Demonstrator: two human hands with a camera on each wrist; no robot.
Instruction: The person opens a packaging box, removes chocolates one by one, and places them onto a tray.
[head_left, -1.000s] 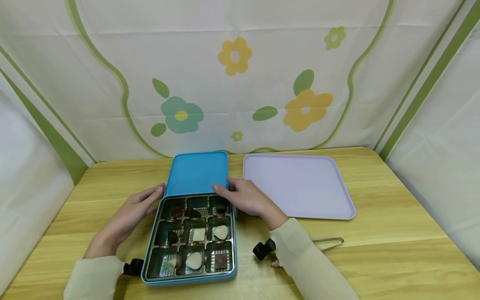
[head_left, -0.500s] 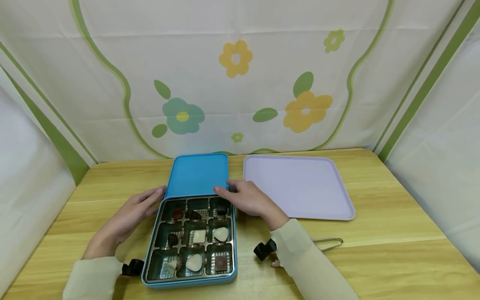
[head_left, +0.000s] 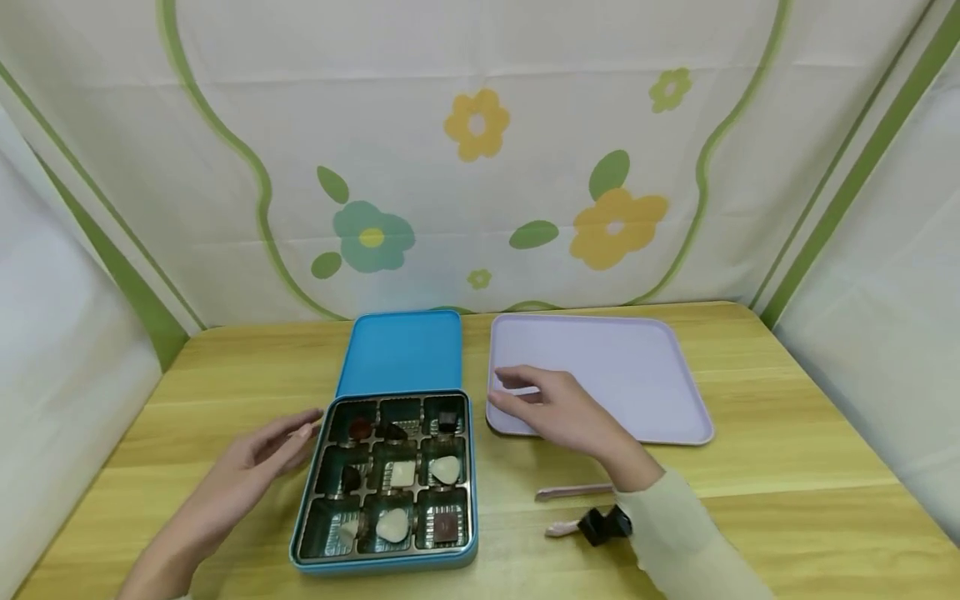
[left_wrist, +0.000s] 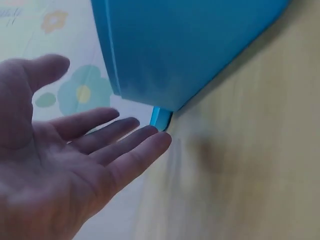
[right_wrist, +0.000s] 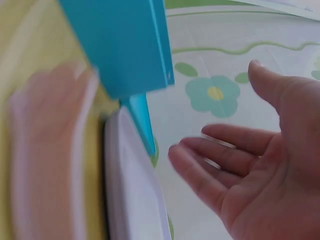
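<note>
Wood-grain table [head_left: 780,475]; flower-print white cloth [head_left: 555,142] behind

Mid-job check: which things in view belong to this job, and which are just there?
Likely in the job:
- open tin, beside the left hand
- chocolates in its compartments
- lid behind it
- tray, near the right hand
- tongs on the table, probably a tool

Just there:
- flowered cloth behind
- the table itself

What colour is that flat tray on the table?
Pale lilac, with no pattern visible; the tray shows best in the head view.
</note>
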